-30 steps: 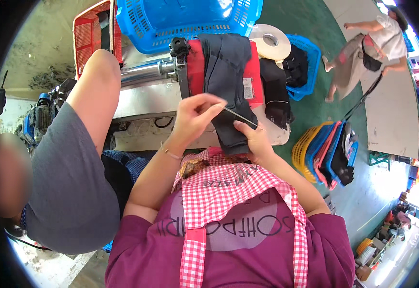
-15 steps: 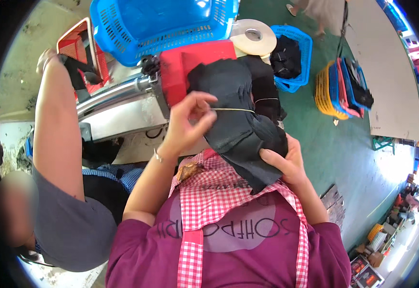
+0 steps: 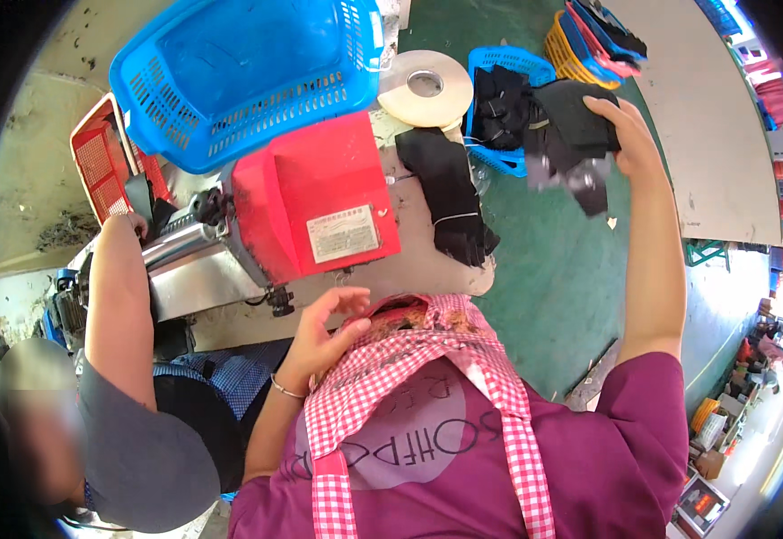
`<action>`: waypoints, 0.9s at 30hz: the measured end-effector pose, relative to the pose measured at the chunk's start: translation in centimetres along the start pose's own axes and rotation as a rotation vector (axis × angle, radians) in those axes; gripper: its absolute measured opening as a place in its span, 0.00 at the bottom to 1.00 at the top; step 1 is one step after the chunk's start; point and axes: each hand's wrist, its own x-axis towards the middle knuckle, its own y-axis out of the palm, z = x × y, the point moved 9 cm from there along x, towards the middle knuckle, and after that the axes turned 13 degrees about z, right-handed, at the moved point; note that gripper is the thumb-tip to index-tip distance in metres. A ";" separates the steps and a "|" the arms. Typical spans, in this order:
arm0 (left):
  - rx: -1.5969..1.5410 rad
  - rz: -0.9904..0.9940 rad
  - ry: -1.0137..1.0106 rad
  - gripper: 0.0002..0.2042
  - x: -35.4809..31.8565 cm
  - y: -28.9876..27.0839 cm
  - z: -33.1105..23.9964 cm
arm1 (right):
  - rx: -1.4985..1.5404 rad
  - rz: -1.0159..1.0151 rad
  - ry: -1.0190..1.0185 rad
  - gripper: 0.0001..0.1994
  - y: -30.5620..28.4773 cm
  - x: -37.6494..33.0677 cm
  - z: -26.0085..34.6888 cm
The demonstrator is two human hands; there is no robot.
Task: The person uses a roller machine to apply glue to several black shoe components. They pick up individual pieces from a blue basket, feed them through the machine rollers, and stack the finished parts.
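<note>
My right hand [image 3: 629, 135] reaches out to the far right and grips a bundle of black fabric pieces [image 3: 576, 117] by its right end. The bundle's lower part is smeared by motion. It hangs beside a blue basket [image 3: 510, 59] that holds more black fabric bundles [image 3: 499, 112]. In front of the checked apron, my left hand [image 3: 330, 331] is empty, its thumb and fingers apart. A second black fabric bundle [image 3: 450, 202], tied with a thin pale band, lies on the table right of a red machine [image 3: 320, 202].
A large blue basket [image 3: 257, 81] and a roll of cream tape [image 3: 450, 85] sit beyond the machine. A co-worker's arm [image 3: 118, 278] reaches toward a red basket [image 3: 95, 171] at left. Stacked baskets [image 3: 567, 49] stand on the floor at far right.
My right hand has carried the black fabric bundle from my lap to the far right. My left hand has come away from it and moved down. The co-worker's arm has drawn back.
</note>
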 end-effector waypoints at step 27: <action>-0.419 -0.402 -0.287 0.18 -6.6 -3.6 17.8 | 0.001 0.049 -0.011 0.09 17.2 -8.7 -21.0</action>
